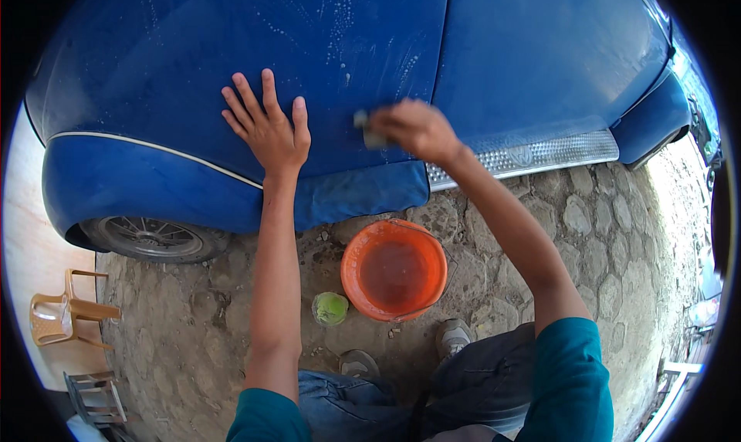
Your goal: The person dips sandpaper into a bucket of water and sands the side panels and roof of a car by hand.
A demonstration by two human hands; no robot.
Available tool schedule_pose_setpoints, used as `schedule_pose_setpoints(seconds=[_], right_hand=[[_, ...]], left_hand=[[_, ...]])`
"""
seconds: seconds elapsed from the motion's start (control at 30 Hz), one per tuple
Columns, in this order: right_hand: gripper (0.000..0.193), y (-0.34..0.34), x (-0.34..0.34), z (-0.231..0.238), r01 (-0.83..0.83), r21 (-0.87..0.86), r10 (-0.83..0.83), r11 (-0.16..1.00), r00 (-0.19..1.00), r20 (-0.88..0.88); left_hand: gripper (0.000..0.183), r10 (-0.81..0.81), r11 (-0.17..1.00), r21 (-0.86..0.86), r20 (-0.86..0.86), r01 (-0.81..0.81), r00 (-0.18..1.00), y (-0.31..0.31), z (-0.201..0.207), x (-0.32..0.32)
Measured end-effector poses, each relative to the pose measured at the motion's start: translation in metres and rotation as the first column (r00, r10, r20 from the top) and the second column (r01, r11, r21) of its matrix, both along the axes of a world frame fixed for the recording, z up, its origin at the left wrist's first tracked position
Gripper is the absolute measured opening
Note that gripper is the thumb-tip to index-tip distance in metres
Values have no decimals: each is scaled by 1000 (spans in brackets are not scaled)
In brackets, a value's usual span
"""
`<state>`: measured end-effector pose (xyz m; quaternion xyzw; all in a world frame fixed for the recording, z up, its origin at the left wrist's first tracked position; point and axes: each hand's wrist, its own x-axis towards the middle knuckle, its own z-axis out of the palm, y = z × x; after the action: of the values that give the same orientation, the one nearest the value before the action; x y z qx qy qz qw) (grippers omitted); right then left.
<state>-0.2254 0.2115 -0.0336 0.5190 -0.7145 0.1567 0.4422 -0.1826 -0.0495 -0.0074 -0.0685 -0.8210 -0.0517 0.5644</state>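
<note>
Two hands meet a soapy blue car door (309,48): left hand (268,125) splayed flat as a brace, right hand (413,127) gripping a grey sponge (369,129), orange bucket (394,270) of water below.

Outdoors in daylight: rough cobblestone ground (587,233), a tan plastic chair (62,311) at left, sunlit pale pavement (31,241) beyond it.
</note>
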Motion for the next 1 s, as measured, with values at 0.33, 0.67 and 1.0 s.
schedule_pose_setpoints(seconds=[0.33,0.67,1.0], right_hand=[[18,28,10,-95,179,258,-179,950,984,-21],[31,-43,5,119,173,-511,-236,842,970,-61],[44,-104,21,83,89,-466,-168,880,977,-130]], left_hand=[[64,2,1000,9,-9,-2,1000,8,-9,4],[61,69,959,-273,488,78,870,4,-102,54],[44,29,946,-302,431,114,902,-2,-62,70]])
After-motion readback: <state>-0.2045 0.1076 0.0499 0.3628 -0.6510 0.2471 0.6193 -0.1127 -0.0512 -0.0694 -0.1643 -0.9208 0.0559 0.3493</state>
